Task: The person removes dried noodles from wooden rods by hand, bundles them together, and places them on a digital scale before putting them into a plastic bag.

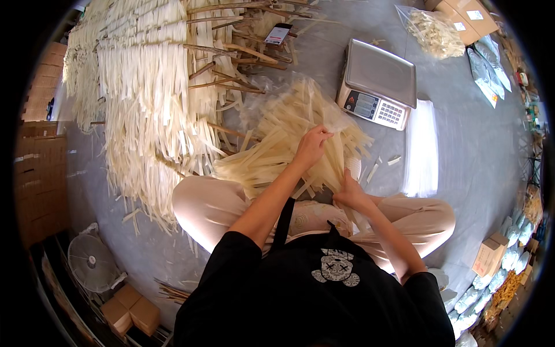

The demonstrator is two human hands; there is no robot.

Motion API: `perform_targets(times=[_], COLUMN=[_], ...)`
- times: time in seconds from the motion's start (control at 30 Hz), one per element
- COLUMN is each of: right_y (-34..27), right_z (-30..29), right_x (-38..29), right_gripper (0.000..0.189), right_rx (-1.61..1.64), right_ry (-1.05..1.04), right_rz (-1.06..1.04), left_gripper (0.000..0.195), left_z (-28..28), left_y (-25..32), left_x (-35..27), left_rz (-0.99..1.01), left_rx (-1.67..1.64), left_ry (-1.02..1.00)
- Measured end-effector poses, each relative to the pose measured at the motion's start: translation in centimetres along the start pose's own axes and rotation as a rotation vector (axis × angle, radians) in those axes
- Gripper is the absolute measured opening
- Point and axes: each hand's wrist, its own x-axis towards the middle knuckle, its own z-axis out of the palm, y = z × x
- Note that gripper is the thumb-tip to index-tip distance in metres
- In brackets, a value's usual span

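Note:
A loose heap of pale, flat dried strips lies on the floor before my crossed legs. Clear plastic bag film covers its far right part. My left hand is over the heap, thumb and fingers pinched together at the near edge of the film. Lower and to the right, my right hand is closed around a bundle of the strips, whose ends show past it towards my lap. Its fingers are partly hidden by the strips.
A digital scale with a steel pan stands beyond the heap. Strips hang over wooden sticks at the left, with a phone near them. Flat clear plastic bags lie right. A fan and cartons stand at lower left.

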Motion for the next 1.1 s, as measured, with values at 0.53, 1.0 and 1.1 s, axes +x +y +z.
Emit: perform_targets(times=[0.53, 1.0, 1.1], right_y=[-0.1, 1.8, 3.0], right_z=[-0.2, 1.0, 1.1], right_x=[-2.4, -4.9, -4.9], right_gripper=[0.073, 0.092, 0.092], right_rx=[-0.173, 0.187, 0.275], right_ry=[0.072, -0.053, -0.022], right_rz=[-0.093, -0.026, -0.102], left_gripper=[0.026, 0.017, 0.017], left_z=[-1.1, -1.2, -1.4], left_y=[-0.4, -1.0, -1.3], left_x=[-0.8, -0.9, -0.9], left_rz=[0.030, -0.162, -0.166], left_rx=[0.032, -0.115, -0.160], left_ry=[0.124, 0.279, 0.263])
